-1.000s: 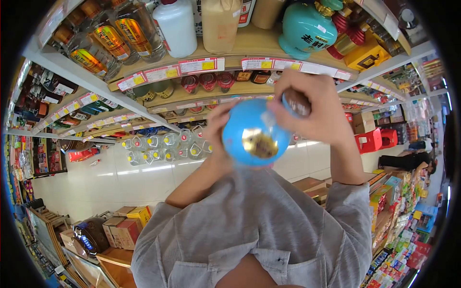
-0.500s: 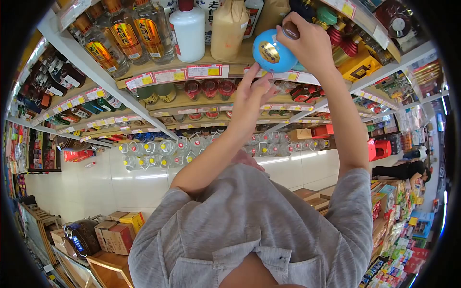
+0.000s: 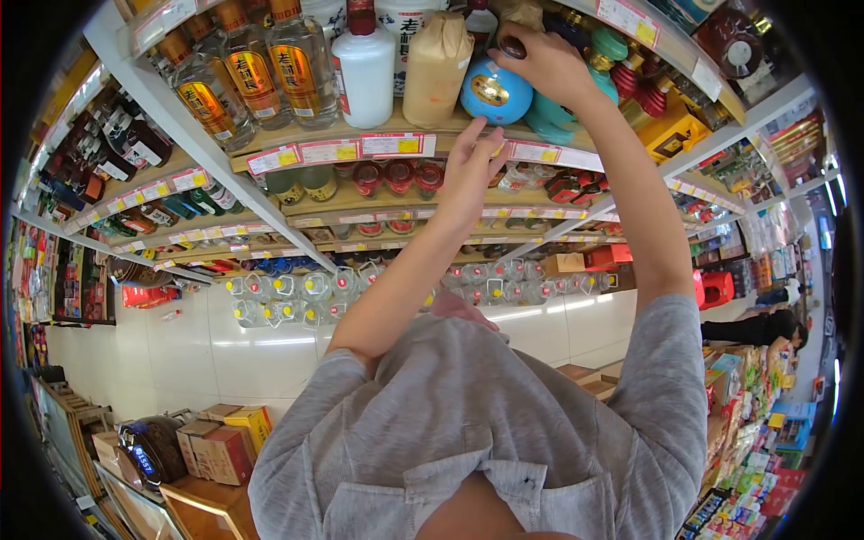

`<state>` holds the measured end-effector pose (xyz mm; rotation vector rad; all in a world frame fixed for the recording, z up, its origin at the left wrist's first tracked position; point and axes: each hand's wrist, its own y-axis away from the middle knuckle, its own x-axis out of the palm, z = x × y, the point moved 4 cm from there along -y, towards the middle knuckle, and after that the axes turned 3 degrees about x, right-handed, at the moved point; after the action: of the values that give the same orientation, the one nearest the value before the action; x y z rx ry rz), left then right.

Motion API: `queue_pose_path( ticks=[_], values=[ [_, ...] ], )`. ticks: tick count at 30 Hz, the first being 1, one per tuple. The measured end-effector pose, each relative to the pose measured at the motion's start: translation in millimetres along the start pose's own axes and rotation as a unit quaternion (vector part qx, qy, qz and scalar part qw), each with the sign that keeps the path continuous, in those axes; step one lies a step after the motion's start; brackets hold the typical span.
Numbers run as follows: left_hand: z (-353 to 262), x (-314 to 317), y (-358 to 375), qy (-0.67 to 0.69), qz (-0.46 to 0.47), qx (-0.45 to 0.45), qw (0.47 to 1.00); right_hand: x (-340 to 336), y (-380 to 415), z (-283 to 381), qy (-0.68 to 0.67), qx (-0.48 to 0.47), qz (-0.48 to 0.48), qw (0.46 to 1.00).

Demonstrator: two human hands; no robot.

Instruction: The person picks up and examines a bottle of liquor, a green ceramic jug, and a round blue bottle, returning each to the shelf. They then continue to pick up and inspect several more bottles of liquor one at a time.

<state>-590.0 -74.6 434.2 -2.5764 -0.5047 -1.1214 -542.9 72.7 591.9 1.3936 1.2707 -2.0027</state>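
Note:
A round blue bottle (image 3: pixel 493 101) with a gold label and a brown cap (image 3: pixel 514 47) stands near the front of the upper shelf (image 3: pixel 315 139). My right hand (image 3: pixel 551 65) has its fingers closed around the cap from above. Just below the bottle, at the shelf's front edge, my left hand (image 3: pixel 472 169) has its fingers loosely stretched upward; whether a fingertip touches the bottle is hard to tell. To the left of the blue bottle is a paper-wrapped bottle (image 3: pixel 437 76), then a white bottle (image 3: pixel 367 81). A teal bottle (image 3: pixel 551 119) sits to its right, partly behind my right hand.
Clear bottles with orange labels (image 3: pixel 255 85) line the shelf's left end. Price tags (image 3: pixel 387 144) run along its edge. Several large jugs (image 3: pixel 315 286) stand on the floor below. Cardboard boxes (image 3: pixel 216 450) are behind at left. Another person (image 3: pixel 765 328) is at far right.
The blue bottle has shifted slightly left and settled back on the shelf, uncovering the teal bottle. My right hand moved with it. My left fingers have lowered from the bottle's underside.

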Motion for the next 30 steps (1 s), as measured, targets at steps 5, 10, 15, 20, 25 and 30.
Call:
queue_pose_path(
  ticks=[5, 10, 15, 20, 25, 30],
  values=[
    [2.0, -0.5, -5.0, -0.006, 0.021, -0.006, 1.000, 10.9, -14.9, -16.9, -0.026, -0.045, 0.007, 0.999],
    [0.0, 0.4, -8.9, -0.016, 0.029, -0.024, 0.999, -5.8, -21.1, -5.3, 0.033, -0.018, 0.038, 0.999],
    [-1.8, 3.1, -6.3, -0.009, 0.033, -0.028, 0.999, -12.0, -22.1, -1.2, 0.010, -0.008, 0.108, 0.994],
    [2.3, 3.4, -5.1, 0.006, 0.056, -0.047, 0.997, -18.8, -27.1, 3.1, -0.018, -0.028, 0.196, 0.980],
    [0.8, -3.2, -1.4, 0.016, 0.055, -0.047, 0.997, -15.0, -31.8, -0.6, 0.011, -0.043, 0.220, 0.975],
    [3.5, -0.2, -9.7, 0.026, 0.054, -0.056, 0.997, 2.1, -38.1, -13.5, 0.029, -0.129, 0.205, 0.970]
  ],
)
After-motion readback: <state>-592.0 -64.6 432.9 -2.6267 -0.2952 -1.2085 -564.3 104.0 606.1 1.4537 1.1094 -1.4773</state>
